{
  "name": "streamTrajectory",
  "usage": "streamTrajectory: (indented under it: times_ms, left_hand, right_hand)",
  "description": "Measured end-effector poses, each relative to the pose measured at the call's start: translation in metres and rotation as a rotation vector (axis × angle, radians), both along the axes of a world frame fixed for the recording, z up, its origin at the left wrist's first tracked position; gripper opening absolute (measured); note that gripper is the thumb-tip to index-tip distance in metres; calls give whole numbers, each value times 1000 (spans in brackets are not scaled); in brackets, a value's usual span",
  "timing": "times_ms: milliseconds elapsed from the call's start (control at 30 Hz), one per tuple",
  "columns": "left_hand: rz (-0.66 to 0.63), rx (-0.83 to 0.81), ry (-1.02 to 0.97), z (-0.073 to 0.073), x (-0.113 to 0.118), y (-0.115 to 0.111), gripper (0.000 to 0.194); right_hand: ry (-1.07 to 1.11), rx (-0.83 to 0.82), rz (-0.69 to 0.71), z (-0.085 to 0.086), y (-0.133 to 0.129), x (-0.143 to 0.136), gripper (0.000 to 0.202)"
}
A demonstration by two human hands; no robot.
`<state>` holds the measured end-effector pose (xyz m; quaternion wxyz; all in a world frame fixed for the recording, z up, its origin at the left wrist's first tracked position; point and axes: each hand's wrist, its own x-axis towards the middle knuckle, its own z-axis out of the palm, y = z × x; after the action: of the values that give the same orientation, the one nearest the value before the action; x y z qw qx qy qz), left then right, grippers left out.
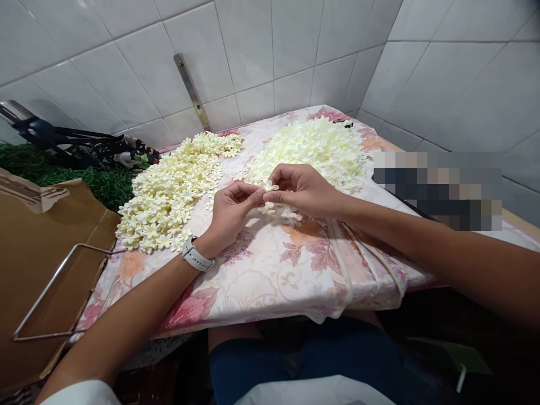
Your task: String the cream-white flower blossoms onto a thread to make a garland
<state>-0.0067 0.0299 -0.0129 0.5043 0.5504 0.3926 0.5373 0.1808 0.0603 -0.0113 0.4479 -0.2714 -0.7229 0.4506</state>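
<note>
Pinched between the thumbs and fingers of both hands is a small white artificial flower [270, 186]. My left hand [236, 211], with a pale watch strap [196, 255] at the wrist, is closed on its left side; my right hand [304, 188] is closed on its right. The fingertips meet and partly hide the flower. Just behind my right hand lies a broad heap of white petals or flower pieces [312, 146]. Left of my left hand spreads a long pile of cream flowers with yellow centres [169, 191]. A few loose white pieces [291, 215] lie beneath my right hand.
A floral cloth [261, 275] covers the table. At left stand a brown cardboard box [46, 270], a bent metal wire [46, 289], green artificial foliage [97, 183] and a folded umbrella [84, 140]. Pale cords [341, 261] hang over the front edge. A pixelated area covers the right side.
</note>
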Motion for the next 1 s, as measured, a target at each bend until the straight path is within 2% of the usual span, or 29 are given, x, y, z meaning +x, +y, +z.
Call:
streamTrajectory:
  times_ms: [200,400,533,733,1000]
  left_hand:
    - [-75,-56,-9,-2,2,-2,34]
    - [-39,-11,38,-4,1,0,30]
    - [11,25,17,-5,-2,4,29]
    - [129,-49,-74,0,-4,7,37]
    - [63,-56,-48,-1,0,3,34]
  right_hand:
    - [-32,-7,-70,-1,1,2,45]
    - [-52,72,-19,3,-1,4,25]
    - [-35,34,-11,1,0,3,19]
    - [52,-64,-127,1,3,4,38]
    - [-7,-45,-148,7,2,8,49]
